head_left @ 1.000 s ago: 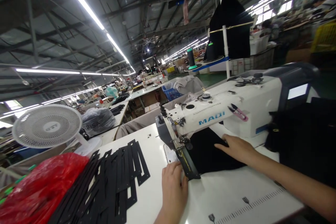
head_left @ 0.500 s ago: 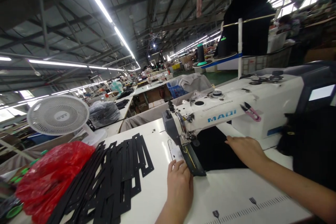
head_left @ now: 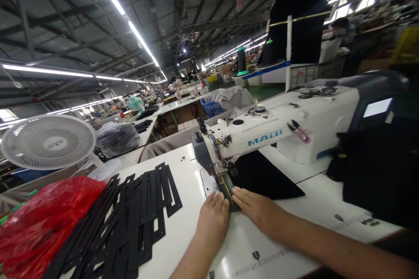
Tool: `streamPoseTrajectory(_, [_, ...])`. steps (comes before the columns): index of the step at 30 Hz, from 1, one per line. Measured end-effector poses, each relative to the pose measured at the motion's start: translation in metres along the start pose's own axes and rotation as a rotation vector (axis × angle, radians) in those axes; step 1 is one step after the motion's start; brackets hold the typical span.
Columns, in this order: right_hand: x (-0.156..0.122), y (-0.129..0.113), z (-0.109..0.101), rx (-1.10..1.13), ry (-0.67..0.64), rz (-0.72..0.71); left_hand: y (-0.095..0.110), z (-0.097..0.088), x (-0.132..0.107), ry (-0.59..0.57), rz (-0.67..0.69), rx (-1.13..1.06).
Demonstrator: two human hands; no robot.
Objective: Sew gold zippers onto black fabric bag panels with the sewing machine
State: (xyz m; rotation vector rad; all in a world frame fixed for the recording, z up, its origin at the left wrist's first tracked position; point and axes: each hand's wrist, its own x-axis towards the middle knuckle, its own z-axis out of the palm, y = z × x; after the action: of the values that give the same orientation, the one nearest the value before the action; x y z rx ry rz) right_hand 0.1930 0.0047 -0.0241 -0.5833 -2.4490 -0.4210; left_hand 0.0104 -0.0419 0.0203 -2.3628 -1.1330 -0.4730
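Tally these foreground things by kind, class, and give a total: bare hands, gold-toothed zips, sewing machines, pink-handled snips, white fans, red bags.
Bare hands: 2 (left hand, right hand)
Gold-toothed zip: 1
Sewing machine: 1
Pink-handled snips: 1
White fan: 1
Red bag: 1
Total: 7
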Motion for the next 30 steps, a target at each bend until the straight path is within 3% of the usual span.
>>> streamPoseTrajectory(5, [0.007,0.004,0.008,-0.015,0.007,0.019,-0.008,0.004,0.005,0.004,0.01,-0.01])
streamPoseTrajectory(9, [0.017,0.011,0.019,0.006,0.018,0.036,-0.019,0.017,0.008,0.042,-0.006,-0.037])
streamPoseTrajectory(15, [0.042,0.022,0.011,0.087,0.049,0.081,-0.037,0.04,0.01,0.101,-0.056,-0.139])
streamPoseTrajectory(19, [0.04,0.021,0.014,0.12,0.071,0.126,-0.034,0.037,0.003,0.126,-0.125,-0.167])
streamPoseTrajectory(23, [0.021,0.017,0.032,0.064,0.089,0.064,-0.022,0.029,-0.002,0.11,-0.187,-0.236])
streamPoseTrajectory(26, [0.018,0.016,0.038,0.058,0.063,0.037,-0.019,0.029,0.001,0.075,-0.165,-0.217])
streamPoseTrajectory(30, [0.031,0.02,0.031,0.092,0.037,0.046,-0.027,0.036,0.007,0.084,-0.13,-0.201])
